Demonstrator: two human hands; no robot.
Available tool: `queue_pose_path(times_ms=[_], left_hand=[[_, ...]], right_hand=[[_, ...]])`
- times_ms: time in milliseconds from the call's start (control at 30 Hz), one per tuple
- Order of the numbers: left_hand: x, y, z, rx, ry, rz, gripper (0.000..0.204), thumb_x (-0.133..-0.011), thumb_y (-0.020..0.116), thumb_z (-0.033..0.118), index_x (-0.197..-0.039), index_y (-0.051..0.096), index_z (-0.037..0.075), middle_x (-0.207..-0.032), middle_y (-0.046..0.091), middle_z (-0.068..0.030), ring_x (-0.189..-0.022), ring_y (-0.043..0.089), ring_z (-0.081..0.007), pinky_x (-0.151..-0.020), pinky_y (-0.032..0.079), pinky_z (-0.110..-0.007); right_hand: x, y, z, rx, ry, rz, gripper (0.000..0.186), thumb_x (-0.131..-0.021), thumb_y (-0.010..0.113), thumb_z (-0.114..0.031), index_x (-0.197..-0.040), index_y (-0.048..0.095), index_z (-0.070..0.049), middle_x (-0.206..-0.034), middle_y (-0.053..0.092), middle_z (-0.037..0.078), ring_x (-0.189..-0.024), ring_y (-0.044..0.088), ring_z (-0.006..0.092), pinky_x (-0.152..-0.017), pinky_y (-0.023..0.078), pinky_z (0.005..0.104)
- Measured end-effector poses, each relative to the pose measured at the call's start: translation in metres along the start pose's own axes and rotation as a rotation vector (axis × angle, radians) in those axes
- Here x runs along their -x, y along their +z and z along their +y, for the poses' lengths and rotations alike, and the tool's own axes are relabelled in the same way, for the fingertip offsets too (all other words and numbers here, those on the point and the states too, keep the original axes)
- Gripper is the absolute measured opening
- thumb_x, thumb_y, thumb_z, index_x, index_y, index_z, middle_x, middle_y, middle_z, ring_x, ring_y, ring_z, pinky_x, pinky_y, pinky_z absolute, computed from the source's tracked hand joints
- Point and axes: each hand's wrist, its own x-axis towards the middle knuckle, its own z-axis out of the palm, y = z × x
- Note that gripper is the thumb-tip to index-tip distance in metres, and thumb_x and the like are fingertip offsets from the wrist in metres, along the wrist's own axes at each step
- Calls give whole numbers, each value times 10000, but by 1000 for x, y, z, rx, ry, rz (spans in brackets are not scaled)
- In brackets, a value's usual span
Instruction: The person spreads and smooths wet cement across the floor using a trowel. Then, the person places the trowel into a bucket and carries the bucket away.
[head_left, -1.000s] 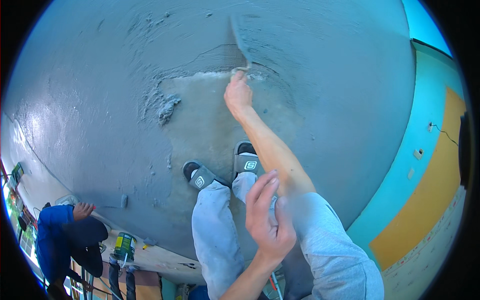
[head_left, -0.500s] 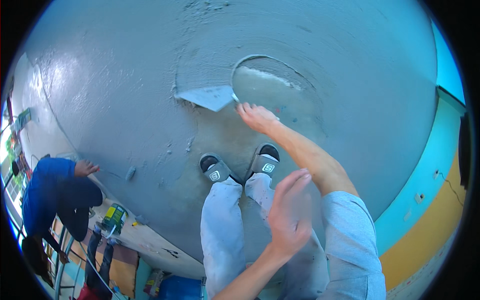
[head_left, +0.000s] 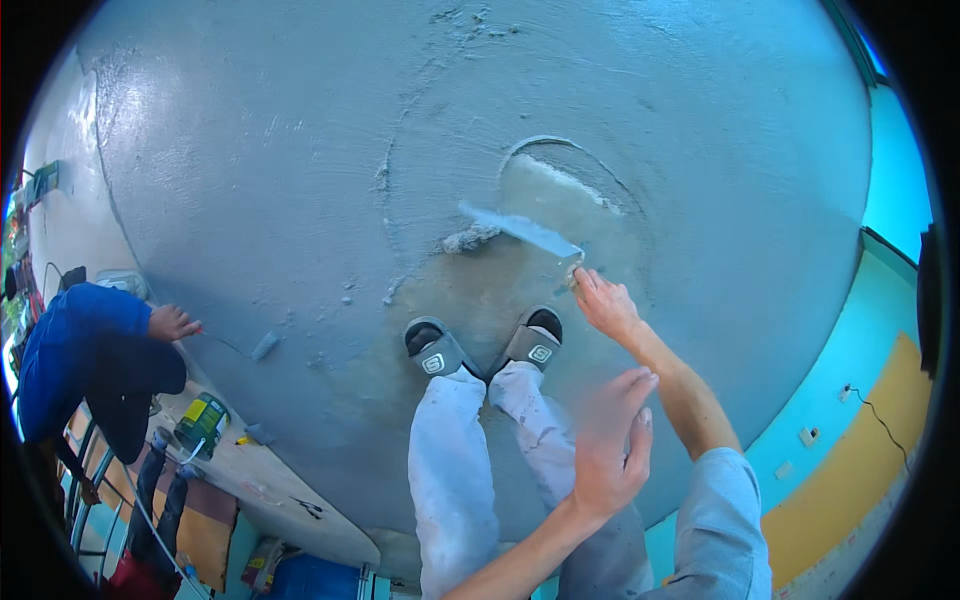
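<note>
My right hand (head_left: 607, 303) is closed round the handle of a trowel (head_left: 530, 233), ahead and right of my feet. The trowel's pale blade is tilted and reaches left from my fist. A rough lump of wet mortar (head_left: 470, 238) lies at its far left end. Wet grey mortar (head_left: 300, 170) coats the surface around, with a thinner bare-looking patch (head_left: 480, 285) before my sandals (head_left: 440, 348). Nearer to me, my left hand (head_left: 610, 465) hovers over my right leg, fingers stretched and partly blurred, holding nothing I can see.
At the left, a co-worker in a blue top (head_left: 85, 335) holds a small paint roller (head_left: 265, 346) against the coated surface. A green and yellow bucket (head_left: 201, 425) stands below. On the right run a turquoise and yellow wall (head_left: 850, 440) and a dark cord (head_left: 880, 415).
My right hand has drawn the trowel right and closer to me, turning its blade. A mortar lump now shows beside the blade. My left hand has shifted slightly right.
</note>
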Motion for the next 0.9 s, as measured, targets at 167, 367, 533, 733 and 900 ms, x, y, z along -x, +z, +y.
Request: queue_pose_path(times_ms=[167,367,533,733,900], left_hand=[[-9,-1,2,16,-1,-21,347,-820,520,-65,-1157,568,2,-1164,576,-169,-1038,583,-300,-886,461,-341],[-18,-13,4,76,33,21,339,-830,489,-63,-1160,554,-17,-1155,575,-186,-1018,583,-290,-862,466,-349],[-28,-33,8,154,15,109,362,-838,461,-82,-1189,523,-18,-1182,548,-197,-1034,559,-255,-850,459,-354],[-33,-46,6,189,5,197,410,-833,444,-104,-1233,479,-20,-1192,524,-202,-1014,532,-240,-846,446,-358],[-34,-51,8,207,38,247,383,-838,444,-104,-1209,503,-26,-1170,538,-199,-978,541,-234,-826,451,-341]], right_hand=[[-32,3,2,-266,547,456,402,-852,582,-179,-1190,436,-19,-1070,583,220,-893,598,425,-748,474,504],[-122,-48,66,-406,1171,677,446,-812,588,-190,-1181,442,14,-1067,592,275,-985,579,436,-842,453,494],[-193,-83,97,-438,1210,615,438,-789,589,-184,-1155,449,10,-1075,596,295,-1021,595,411,-884,468,468],[-269,-108,35,-269,784,440,399,-805,585,-178,-1130,447,7,-1073,594,291,-978,603,427,-844,485,490],[-291,-93,-18,-87,341,329,330,-817,558,-130,-1102,444,-9,-1012,610,246,-909,624,419,-769,507,497]])
